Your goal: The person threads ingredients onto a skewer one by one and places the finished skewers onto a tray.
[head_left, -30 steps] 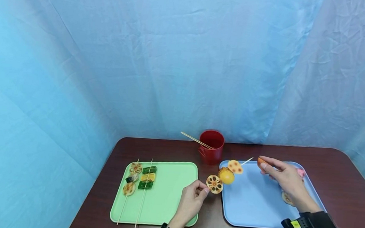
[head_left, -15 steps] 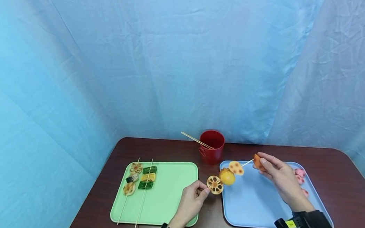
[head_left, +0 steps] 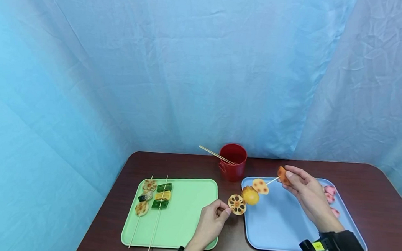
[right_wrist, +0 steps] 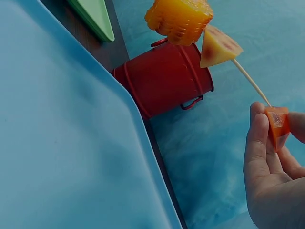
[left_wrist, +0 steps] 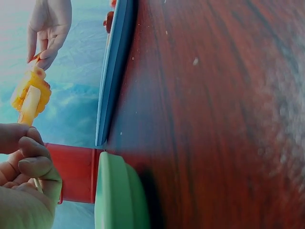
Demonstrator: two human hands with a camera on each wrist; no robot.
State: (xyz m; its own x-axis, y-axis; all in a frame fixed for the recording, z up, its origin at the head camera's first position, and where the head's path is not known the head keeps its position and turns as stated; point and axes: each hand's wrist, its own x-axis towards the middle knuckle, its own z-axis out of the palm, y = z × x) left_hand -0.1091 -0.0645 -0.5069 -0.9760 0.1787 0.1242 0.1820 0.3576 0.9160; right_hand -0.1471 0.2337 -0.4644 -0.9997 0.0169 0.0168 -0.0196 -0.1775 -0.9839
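Note:
My left hand (head_left: 210, 222) grips a bamboo skewer beside the lotus root slice (head_left: 237, 204) at its near end. Farther along the skewer sit a yellow corn piece (head_left: 250, 196) and a pale slice with brown spots (head_left: 260, 186). Thumb and fingers of my right hand (head_left: 309, 195) pinch an orange carrot-like chunk (head_left: 283, 176). The bare skewer tip (right_wrist: 257, 89) meets this chunk's edge in the right wrist view. The loaded skewer slants up to the right, raised above the blue tray (head_left: 277, 230).
On the green tray (head_left: 192, 217) lie two filled skewers, one with lotus slices (head_left: 142, 208), one with green and yellow pieces (head_left: 163, 195). A red cup (head_left: 233, 169) holding thin sticks (head_left: 216, 155) stands behind. Several pink pieces (head_left: 329, 194) lie at the blue tray's right.
My right hand has moved left and slightly up with the orange chunk, bringing it to the skewer tip. My left hand and its skewer have barely shifted.

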